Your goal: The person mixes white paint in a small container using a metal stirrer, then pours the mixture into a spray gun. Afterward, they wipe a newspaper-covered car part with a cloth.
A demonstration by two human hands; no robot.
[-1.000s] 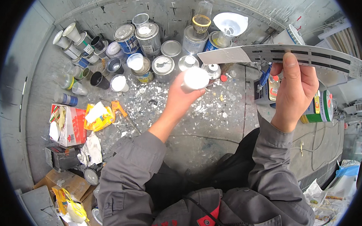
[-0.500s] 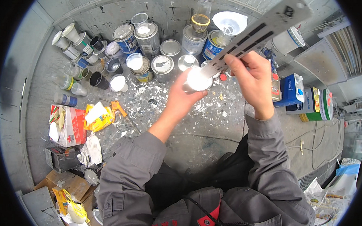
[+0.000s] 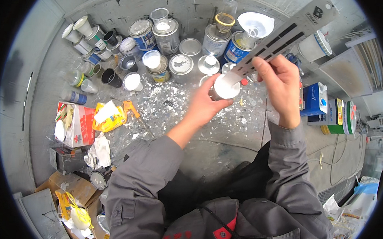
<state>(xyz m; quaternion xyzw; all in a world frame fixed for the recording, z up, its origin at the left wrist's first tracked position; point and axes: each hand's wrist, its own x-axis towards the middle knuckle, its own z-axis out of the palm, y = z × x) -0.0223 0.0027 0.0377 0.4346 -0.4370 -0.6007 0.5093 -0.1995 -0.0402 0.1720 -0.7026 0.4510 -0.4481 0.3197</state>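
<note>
My left hand [image 3: 205,104] is wrapped round a small cup of white liquid [image 3: 226,89], above the paint-spattered floor [image 3: 166,118]. In my right hand [image 3: 278,85], a long, flat mixing stick [image 3: 298,26] with dark slots and markings is pinched between thumb and fingers. It slants from the upper right down to the cup, its lower end dipped in the white liquid. Just behind the cup are lidded tins [image 3: 209,64] and a small red cap [image 3: 244,81].
Paint tins [image 3: 165,37], cups and a funnel [image 3: 255,22] line the back wall. Jerrycans [image 3: 314,99] and cables [image 3: 333,155] lie right. A carton [image 3: 80,127], yellow bag [image 3: 106,120], orange-handled tool [image 3: 130,108] and cardboard box [image 3: 73,185] sit left.
My right hand has swung the stick from level to a steep slant, its end now inside the cup. My left hand and cup have shifted slightly right in the view.
</note>
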